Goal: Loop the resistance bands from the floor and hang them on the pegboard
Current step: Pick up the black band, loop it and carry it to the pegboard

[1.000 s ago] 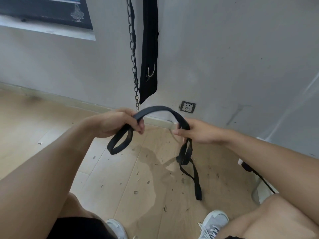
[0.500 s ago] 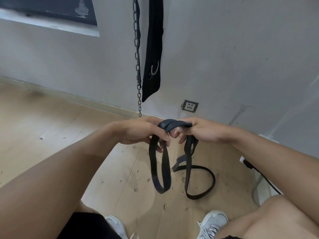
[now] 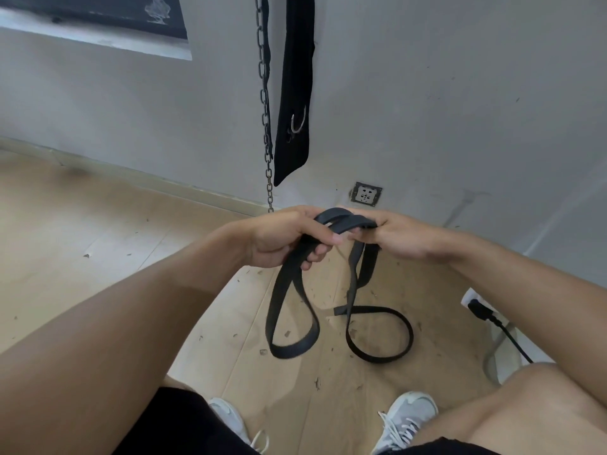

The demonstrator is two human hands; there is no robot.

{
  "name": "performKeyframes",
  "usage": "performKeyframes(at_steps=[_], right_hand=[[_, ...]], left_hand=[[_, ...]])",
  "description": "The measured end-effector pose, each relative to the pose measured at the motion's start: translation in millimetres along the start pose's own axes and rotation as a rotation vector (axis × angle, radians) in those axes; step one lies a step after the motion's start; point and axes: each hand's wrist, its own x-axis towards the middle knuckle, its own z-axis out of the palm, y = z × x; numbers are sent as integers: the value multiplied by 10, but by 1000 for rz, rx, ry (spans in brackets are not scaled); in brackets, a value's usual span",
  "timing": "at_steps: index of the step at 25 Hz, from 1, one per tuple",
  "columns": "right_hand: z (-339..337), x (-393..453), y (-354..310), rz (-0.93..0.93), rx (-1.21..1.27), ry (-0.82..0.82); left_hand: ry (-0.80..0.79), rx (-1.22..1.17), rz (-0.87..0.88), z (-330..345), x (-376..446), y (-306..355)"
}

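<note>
Both hands, the left hand and right hand, grip the black resistance band bunched between them at waist height, two loops hanging straight down toward the floor, the pegboard seemingly out of view.

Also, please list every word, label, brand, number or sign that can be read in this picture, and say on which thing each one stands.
No text can be read anywhere in the view.
Dark board at the upper left: a pale chalk-like mark, a drawing and not letters.
Wall socket: only slots, no legible marking.
Resistance band in both hands, hanging black strap, grey shoe: no print or logo can be made out.
</note>
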Motion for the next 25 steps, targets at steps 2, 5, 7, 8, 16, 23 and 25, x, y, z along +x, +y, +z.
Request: performKeyframes(at_steps=[2,5,7,8,16,23,25], right_hand=[[-9,-19,-29,-16,0,8],[-32,-55,-88,-37,2,42],[-57,-72,-106,-76,-23,85],[-76,-82,-117,-95,-29,97],[-148,-152,-180,-203,22,98],[-120,-40,-74,-148,-46,59],[-102,-43,-65,-128,-40,16]], left_hand=[[-14,-67,9,-4,-4,6],[-43,-117,0,-21,-10,6],[-50,-94,0,-23,-24,12],[-51,-79,-3,-23,-32,18],[-52,29,-142,-21,-52,35],[20,200,-27,19,-40,26],[58,207,14,-8,-39,4]])
